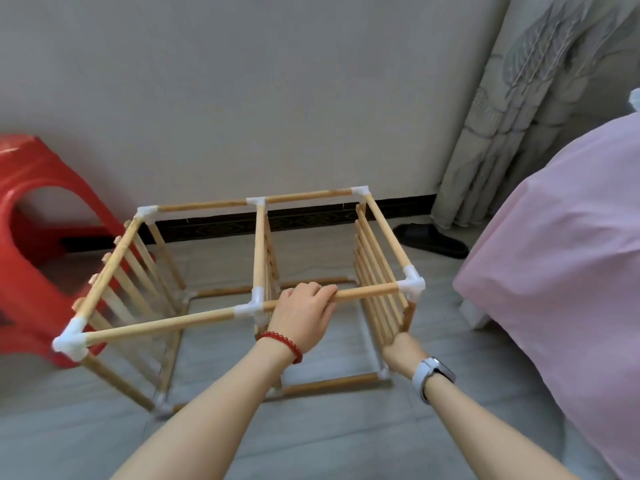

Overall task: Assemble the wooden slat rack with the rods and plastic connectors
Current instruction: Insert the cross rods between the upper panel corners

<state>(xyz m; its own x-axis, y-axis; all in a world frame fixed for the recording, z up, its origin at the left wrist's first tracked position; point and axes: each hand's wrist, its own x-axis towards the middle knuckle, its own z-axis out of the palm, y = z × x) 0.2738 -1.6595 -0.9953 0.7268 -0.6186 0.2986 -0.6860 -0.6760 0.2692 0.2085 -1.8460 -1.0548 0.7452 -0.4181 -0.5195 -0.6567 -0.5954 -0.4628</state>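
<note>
**Rack frame up, both hands on it**

Wooden rack point(256, 271) upright on grey floor point(311, 438), beside red stool point(38, 244), near pink bed point(561, 271). Left hand point(304, 313) curled over front top rod point(367, 293), clamped, right of white T-connector point(252, 306). Right hand point(403, 351) at front right post point(410, 315); finger state: cannot tell. Slat panels at both ends.

Grey tile floor point(346, 445) w/ plain pale wall point(242, 81) behind, dark patterned skirting point(311, 220) running along btm. Red plastic stool point(38, 244) sitting left; grey curtain point(540, 98) hanging right, black slipper point(431, 240) lying below it, pink bedsheet point(568, 254) draping nr right edge.
</note>
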